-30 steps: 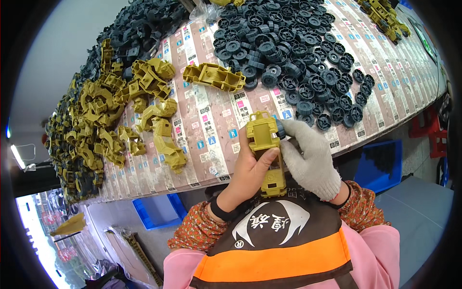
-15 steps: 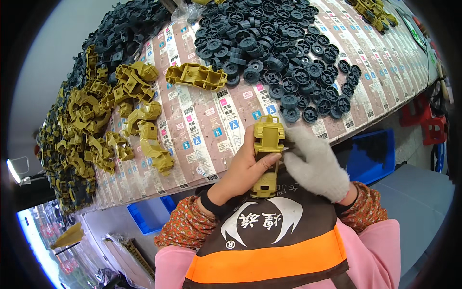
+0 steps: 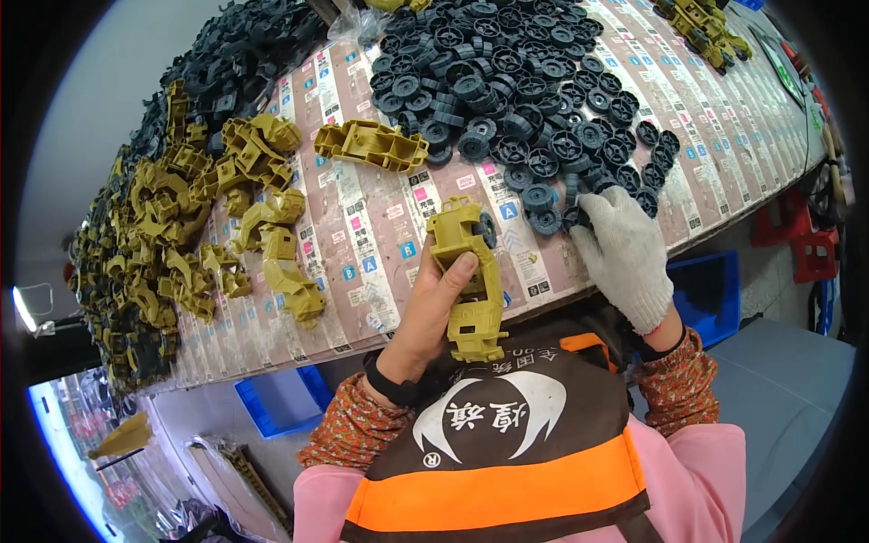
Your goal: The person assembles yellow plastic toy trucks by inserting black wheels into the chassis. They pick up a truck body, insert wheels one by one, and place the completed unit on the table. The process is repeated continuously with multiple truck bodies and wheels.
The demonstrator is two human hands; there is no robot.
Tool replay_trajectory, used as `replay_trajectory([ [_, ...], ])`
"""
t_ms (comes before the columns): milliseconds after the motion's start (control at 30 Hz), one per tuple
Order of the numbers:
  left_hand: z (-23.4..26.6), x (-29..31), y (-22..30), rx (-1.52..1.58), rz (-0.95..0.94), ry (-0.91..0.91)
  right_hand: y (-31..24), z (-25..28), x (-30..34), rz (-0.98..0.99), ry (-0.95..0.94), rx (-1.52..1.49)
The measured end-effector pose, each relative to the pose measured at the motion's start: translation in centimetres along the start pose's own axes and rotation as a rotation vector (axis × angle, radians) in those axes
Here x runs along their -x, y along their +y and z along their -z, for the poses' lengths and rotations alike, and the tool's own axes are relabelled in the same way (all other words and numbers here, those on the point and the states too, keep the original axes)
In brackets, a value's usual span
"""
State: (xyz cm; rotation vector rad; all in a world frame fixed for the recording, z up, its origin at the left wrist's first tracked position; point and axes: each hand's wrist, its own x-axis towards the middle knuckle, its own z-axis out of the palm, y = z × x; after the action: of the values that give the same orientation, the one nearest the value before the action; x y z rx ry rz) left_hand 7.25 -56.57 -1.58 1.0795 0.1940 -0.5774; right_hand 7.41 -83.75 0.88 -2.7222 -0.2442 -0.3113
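In my bare left hand (image 3: 430,303) is a mustard-yellow plastic toy vehicle body (image 3: 477,312), gripped with the thumb across its side and held over the table's near edge. One dark wheel (image 3: 488,229) sits at the right side of its far end. My right hand (image 3: 625,258) wears a whitish knit glove and reaches the near edge of a heap of dark toy wheels (image 3: 534,100). Its fingertips close on a wheel (image 3: 571,218) there, partly hidden by the glove.
A pile of yellow body parts (image 3: 167,208) lies to the left, with dark parts (image 3: 231,68) behind it. One yellow body (image 3: 373,147) lies alone mid-table. Assembled yellow vehicles (image 3: 711,32) stand far right. Blue bins (image 3: 285,403) and red stools (image 3: 804,237) are below table level.
My right hand has moved away from the vehicle body, right and forward, to the wheels. My left hand has shifted left and tilted the body, so a wheel now shows on its right side.
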Motion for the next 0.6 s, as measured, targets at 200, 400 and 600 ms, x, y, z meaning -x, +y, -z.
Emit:
replay_trajectory([
  [200,0.1,0.1,0.3,0.123,-0.013,0.012,0.0,-0.2,0.5,-0.162,0.015,-0.243],
  [400,-0.2,0.2,0.7,0.154,-0.114,0.035,-3.9,0.5,0.6,-0.256,-0.019,-0.708],
  [600,-1.6,0.2,0.8,0.164,-0.263,0.142,-7.7,0.0,1.3,-0.094,-0.077,-0.739],
])
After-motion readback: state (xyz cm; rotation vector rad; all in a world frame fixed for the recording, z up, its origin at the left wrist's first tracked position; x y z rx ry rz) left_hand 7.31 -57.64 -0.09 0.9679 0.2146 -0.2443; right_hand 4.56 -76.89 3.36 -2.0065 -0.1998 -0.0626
